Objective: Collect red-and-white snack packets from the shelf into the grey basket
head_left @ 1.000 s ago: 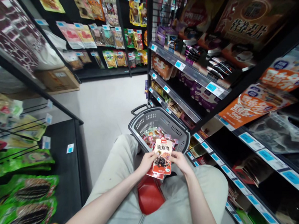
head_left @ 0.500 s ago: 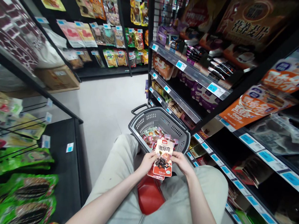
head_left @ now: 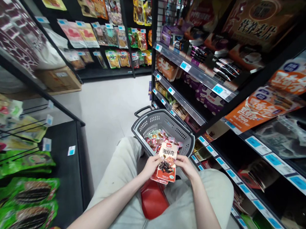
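Between both hands, over my lap, is a small stack of red-and-cream snack packets [head_left: 167, 163]; the top one carries dark Chinese lettering and a food picture. My left hand [head_left: 151, 165] pinches the left edge, thumb on top. On the right edge, my right hand [head_left: 185, 165] grips with its thumb near the front face. Just beyond the packets a grey shopping basket [head_left: 165, 120] sits at the shelf's foot, with several small colourful snack packets [head_left: 154, 138] inside. The stack overlaps the basket's near rim. Below my hands lies a red object [head_left: 153, 201], between my thighs.
Black shelving [head_left: 193, 68] with price tags rises on the right, holding boxes and bags; orange bags [head_left: 256, 108] jut out from it. At left, a low black rack [head_left: 70, 168] carries green seed bags [head_left: 33, 193]. Pale floor [head_left: 104, 101] runs to hanging snack bags [head_left: 115, 59] at the back.
The top packet has shifted very slightly in my fingers, its lower edge a touch lower. Both hands keep their hold, and the basket stays put.
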The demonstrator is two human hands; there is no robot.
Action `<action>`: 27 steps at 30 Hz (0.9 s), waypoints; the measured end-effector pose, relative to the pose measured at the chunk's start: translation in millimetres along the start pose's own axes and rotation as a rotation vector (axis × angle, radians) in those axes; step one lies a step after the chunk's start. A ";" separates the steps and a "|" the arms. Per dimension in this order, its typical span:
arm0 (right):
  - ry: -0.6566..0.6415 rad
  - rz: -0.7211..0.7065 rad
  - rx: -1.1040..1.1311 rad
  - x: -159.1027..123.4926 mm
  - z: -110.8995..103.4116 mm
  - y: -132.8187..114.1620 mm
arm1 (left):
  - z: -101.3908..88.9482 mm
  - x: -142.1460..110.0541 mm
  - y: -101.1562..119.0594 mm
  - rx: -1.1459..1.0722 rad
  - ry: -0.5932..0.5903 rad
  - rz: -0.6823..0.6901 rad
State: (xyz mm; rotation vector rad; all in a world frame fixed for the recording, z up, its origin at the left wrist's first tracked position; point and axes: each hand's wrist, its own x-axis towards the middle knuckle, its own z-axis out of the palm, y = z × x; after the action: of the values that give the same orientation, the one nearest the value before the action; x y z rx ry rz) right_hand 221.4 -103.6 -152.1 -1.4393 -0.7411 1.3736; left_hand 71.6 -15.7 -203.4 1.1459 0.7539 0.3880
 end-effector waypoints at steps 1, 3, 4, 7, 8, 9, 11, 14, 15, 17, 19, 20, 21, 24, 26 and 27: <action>0.003 0.002 -0.010 0.0 -0.1 0.1 | -0.1 0.0 0.1 0.008 0.004 0.001; 0.009 0.005 -0.026 0.0 -0.6 0.5 | -0.5 -0.1 0.6 0.024 0.009 0.001; 0.012 0.005 -0.032 -0.1 -0.9 0.7 | -0.7 -0.2 0.9 0.029 0.009 0.001; 0.024 0.002 -0.045 -0.5 -1.0 1.7 | -0.9 -0.5 1.0 0.037 0.011 -0.008; 0.029 0.000 -0.045 -0.6 -0.7 2.1 | -0.8 -0.5 0.8 0.038 0.014 -0.013; 0.036 -0.002 -0.043 -0.5 -0.3 2.7 | -0.7 -0.5 0.5 0.037 0.019 -0.017; 0.073 -0.001 -0.029 0.7 0.3 4.2 | -0.6 -0.5 0.1 0.027 0.036 -0.022; 0.244 0.009 0.048 5.0 -3.1 8.4 | -1.7 0.1 1.5 -0.011 0.065 -0.025; 0.327 0.004 0.091 6.7 -6.1 10.4 | -2.5 0.4 2.6 -0.032 0.069 -0.025; 0.507 -0.031 0.155 9.6 -14.8 15.1 | -4.3 1.0 5.2 -0.074 0.073 -0.026; 0.658 -0.064 0.125 11.0 -24.7 20.4 | -5.9 1.2 7.5 -0.100 0.066 -0.023; 0.709 -0.071 0.085 11.2 -29.1 23.0 | -6.4 1.1 8.3 -0.108 0.061 -0.017; 0.741 -0.069 0.041 11.2 -32.8 25.5 | -6.4 0.8 8.8 -0.117 0.056 -0.007; 0.765 -0.060 -0.035 12.2 -39.2 31.8 | -4.1 -0.8 10.2 -0.183 0.039 0.040; 0.775 -0.057 -0.068 14.9 -42.3 35.1 | -1.6 -1.9 11.4 -0.254 0.012 0.048; 0.780 -0.055 -0.082 16.7 -44.2 36.6 | -0.5 -2.2 11.9 -0.291 -0.008 0.040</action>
State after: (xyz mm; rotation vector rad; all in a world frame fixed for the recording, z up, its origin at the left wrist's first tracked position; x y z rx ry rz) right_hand 260.1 -111.0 -197.0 -1.8233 -0.3185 0.6409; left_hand 70.8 -12.2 -191.9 0.8891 0.6441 0.5094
